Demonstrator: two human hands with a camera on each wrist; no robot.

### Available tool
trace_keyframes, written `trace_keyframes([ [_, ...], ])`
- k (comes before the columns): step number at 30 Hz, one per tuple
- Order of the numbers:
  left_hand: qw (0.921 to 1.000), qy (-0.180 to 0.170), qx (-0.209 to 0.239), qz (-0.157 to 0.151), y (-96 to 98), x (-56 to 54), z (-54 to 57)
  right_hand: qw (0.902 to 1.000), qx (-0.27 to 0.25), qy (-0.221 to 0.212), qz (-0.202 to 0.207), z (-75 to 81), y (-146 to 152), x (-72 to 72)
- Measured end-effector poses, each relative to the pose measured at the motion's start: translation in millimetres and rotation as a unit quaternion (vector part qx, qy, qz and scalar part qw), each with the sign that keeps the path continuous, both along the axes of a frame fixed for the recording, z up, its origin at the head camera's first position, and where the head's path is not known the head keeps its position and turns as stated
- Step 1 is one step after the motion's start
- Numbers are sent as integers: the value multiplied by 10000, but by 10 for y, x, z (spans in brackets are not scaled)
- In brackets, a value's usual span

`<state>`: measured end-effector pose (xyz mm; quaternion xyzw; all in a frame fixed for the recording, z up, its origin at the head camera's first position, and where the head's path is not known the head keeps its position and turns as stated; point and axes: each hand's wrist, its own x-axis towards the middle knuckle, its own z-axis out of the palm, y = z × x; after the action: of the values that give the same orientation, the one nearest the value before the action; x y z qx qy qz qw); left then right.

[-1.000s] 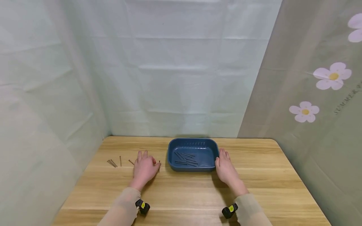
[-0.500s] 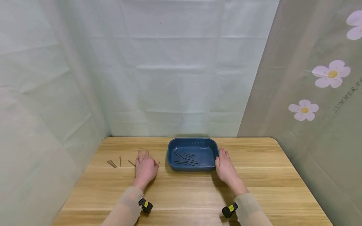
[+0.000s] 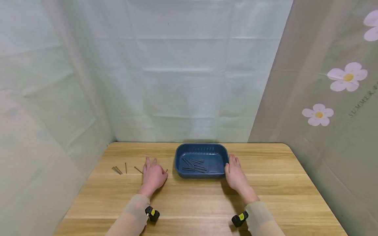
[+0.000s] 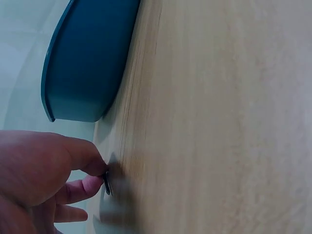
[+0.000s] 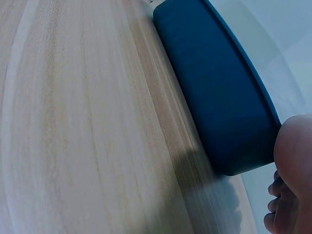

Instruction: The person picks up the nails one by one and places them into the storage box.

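Note:
My left hand [image 3: 153,177] is low over the wooden table, left of a dark blue tray [image 3: 202,176]. Its thumb and index finger pinch a thin dark nail [image 4: 107,184], while the other fingers stretch forward. Most of that nail is hidden by the hand in the head view. My right hand [image 3: 236,173] rests against the tray's right end with fairly straight fingers, the thumb at the rim. Several nails [image 3: 189,169] lie on the tray's floor, mostly in its left half.
Left of my left hand, another nail [image 3: 137,169] lies slanted on the table [image 3: 195,206]. Farther left are a single nail [image 3: 125,168] and a small group of nails [image 3: 117,170]. A pale curtain [image 3: 183,82] hangs behind the table.
My left hand has shifted slightly right, and its thumb and index finger have closed on the nail beside it. The right hand and the tray have stayed put.

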<state>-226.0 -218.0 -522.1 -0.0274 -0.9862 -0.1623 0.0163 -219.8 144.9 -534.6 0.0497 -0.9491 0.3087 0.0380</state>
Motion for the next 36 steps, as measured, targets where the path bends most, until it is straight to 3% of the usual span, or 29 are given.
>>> trace_keyframes([
  [5,9999,-107,-2,54,21,-17,-4,10000,14,-73,-21,-6,15,-10],
  [9,9999,0,104,94,36,-33,11,10000,-6,-62,-43,-8,13,-19],
  [22,9908,1088,776,191,107,-170,190,9998,7,-176,32,-3,20,-35],
  [29,9830,1396,1183,-151,280,-161,322,10000,-7,-87,15,20,11,-49],
  [36,9756,1668,1301,-588,498,-111,341,9998,45,-167,-14,9,4,-13],
])
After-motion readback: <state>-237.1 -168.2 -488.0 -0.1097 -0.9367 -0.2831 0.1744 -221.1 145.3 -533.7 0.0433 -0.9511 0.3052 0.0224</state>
